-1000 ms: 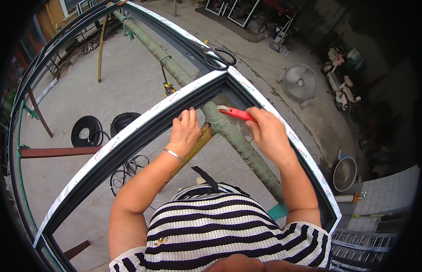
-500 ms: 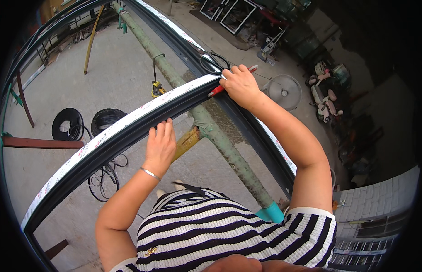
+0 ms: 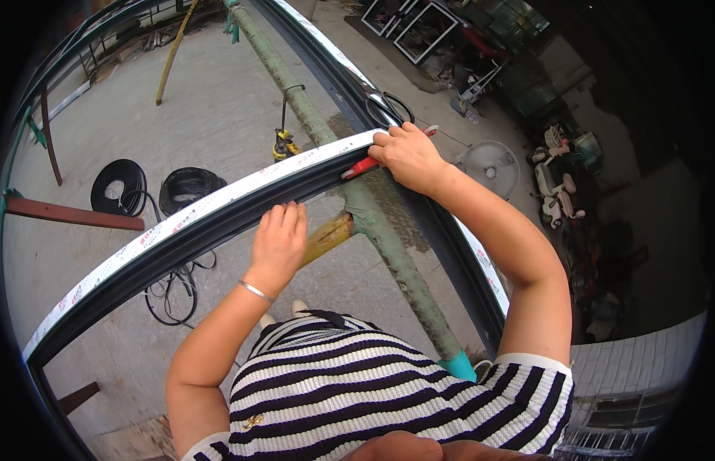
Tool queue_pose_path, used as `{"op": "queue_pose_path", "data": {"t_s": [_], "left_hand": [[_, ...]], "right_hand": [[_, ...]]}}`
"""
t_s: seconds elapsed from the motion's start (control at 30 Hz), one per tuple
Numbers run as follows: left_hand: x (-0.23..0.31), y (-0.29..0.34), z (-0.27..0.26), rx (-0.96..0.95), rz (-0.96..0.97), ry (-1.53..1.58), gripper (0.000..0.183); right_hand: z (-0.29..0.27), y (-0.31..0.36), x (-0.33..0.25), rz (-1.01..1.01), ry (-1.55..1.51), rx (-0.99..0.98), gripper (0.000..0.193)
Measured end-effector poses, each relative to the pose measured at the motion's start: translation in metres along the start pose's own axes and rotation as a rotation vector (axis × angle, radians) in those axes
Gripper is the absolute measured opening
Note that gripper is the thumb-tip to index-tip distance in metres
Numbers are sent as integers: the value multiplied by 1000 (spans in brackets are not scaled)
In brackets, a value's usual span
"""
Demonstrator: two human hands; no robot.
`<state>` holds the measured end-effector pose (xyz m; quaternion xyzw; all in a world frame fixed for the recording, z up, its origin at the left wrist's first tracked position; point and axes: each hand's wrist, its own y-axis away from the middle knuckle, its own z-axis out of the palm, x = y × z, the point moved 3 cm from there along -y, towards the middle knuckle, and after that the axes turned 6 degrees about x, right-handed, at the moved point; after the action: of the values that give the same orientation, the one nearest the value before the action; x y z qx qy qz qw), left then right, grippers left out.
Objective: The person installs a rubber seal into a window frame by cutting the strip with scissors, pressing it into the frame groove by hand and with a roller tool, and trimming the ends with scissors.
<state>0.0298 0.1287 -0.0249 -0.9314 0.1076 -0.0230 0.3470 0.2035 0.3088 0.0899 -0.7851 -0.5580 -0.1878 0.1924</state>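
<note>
While your right hand [image 3: 409, 157] is wrapped round a red tool [image 3: 364, 165], its pale tip lies against the dark, grooved crossbar [image 3: 254, 206] of the frame, close to the corner. The tool's other end juts out beyond your knuckles. Your left hand [image 3: 281, 234] has its fingers together and slightly bent, with the tips at the bar's lower edge; your thumb is hidden, so I cannot tell whether you grip the bar. A smooth, silvery bracelet [image 3: 256, 290] circles that wrist.

Along the crossbar's upper face runs a glossy white film [image 3: 219, 190], speckled with red and dark print. Your knitted top [image 3: 334, 388] is ribbed, in black and white stripes. Beneath the frame slants a round green pipe [image 3: 400, 265], its paint scuffed and blotchy, ending in a smooth turquoise sleeve [image 3: 457, 365]. A worn yellow post [image 3: 327, 238] meets it near your left hand.

Counting, you have one red tool in hand and one pair of scissors [image 3: 410, 111] with black looped handles just beyond your right fingers. Two black coils [image 3: 119, 188] lie on the rough grey ground [image 3: 219, 100], one yellow-and-black tool [image 3: 282, 144] hangs by the pipe, and one round fan [image 3: 489, 170] stands to the right.
</note>
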Motion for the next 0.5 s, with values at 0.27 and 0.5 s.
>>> {"op": "queue_pose_path", "data": {"t_s": [0.27,0.5], "left_hand": [[-24,34,-39,35,-155,83,34],[-33,52,-60,107,-247,102,30]], "right_hand": [[-19,-32,-49,-135,-104,103,8],[-32,-53,-81,-215,-149,154,7]]}}
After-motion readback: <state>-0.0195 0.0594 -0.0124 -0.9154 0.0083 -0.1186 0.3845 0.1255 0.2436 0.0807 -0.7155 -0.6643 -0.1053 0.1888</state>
